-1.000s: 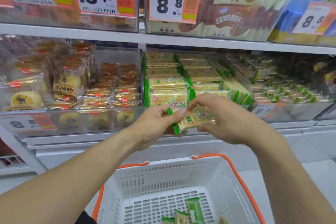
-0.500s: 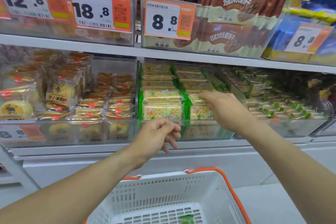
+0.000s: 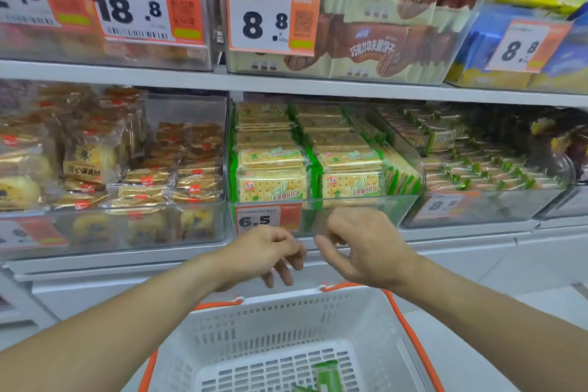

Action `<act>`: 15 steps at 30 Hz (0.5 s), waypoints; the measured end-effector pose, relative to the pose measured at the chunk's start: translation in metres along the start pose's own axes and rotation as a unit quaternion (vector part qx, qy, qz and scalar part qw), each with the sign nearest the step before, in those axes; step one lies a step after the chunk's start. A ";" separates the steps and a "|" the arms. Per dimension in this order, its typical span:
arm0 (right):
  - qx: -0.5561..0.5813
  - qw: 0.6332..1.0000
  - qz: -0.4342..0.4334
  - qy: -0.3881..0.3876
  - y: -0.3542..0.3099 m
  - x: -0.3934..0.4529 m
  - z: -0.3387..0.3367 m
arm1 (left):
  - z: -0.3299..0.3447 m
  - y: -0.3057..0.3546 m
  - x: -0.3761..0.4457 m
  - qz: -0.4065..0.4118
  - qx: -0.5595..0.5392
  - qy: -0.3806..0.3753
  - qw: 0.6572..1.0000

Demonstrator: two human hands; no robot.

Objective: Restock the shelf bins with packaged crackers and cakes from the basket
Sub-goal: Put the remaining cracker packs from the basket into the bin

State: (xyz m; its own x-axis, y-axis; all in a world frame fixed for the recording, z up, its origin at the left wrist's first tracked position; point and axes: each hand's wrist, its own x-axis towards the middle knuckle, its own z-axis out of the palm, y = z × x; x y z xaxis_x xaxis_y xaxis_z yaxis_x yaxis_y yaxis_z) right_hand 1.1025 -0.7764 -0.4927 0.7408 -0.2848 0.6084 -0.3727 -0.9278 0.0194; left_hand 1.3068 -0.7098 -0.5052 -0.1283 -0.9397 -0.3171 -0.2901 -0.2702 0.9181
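- Below the cracker bin [image 3: 321, 213], two hands are held close together, with a small gap left between them.
- Nothing is held by the left hand [image 3: 267, 251]; its fingers are loosely curled and point down.
- Nothing is held by the right hand [image 3: 366, 245] either; its fingers are loosely bent.
- Two front stacks of green cracker packs [image 3: 270, 183] are seen inside the clear bin, behind its front wall.
- One white basket [image 3: 286, 321] with orange handles is seen under the hands, and open room is left above it.
- One green pack [image 3: 327, 375] is plainly seen on the basket floor.
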 end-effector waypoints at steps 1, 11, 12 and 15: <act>0.023 0.999 -0.001 -0.048 -0.008 -0.010 0.009 | -0.002 -0.004 -0.002 -0.029 0.041 -0.040 0.998; 0.071 0.733 0.260 -0.625 -0.064 -0.147 0.146 | -0.020 -0.027 -0.011 -0.145 0.324 -0.152 0.922; 0.079 0.715 0.280 -0.635 -0.073 -0.163 0.154 | -0.018 -0.027 -0.011 -0.139 0.323 -0.151 0.924; 0.112 0.687 0.317 -0.644 -0.095 -0.201 0.169 | -0.011 -0.026 -0.012 -0.130 0.312 -0.163 0.927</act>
State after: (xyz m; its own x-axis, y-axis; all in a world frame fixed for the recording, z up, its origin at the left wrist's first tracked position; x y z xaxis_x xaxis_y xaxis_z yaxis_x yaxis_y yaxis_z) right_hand 1.0835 -0.6718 -0.7510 0.4042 -0.4917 -0.7713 -0.8598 -0.4919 -0.1369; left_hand 1.3264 -0.6934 -0.5225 -0.2275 -0.7198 -0.6559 -0.8301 -0.2088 0.5170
